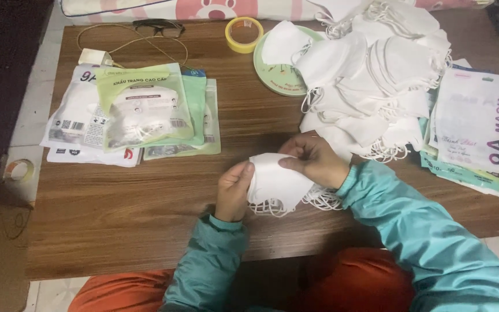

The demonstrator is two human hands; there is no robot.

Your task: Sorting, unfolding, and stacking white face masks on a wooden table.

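Both hands hold a small stack of white masks [275,184] just above the bench [145,196], near its front edge. Left hand [233,190] grip clenched on the stack's left end, thumb on top. Right hand [314,160] grip pinches the top right edge with its fingertips. Open wood left of the left hand and below it, up to the front edge. Close right and behind the right hand: big heap of loose masks [371,75], partly over a green plate [275,75]. The stack's long axis runs left-right, tilted down to the right, folded edge up. White, soft, curved; ear loops [321,199] hang out below. Far left behind: mask packets [140,112]. Far right: more packets [480,127]. Tape roll [244,33] at the back edge.
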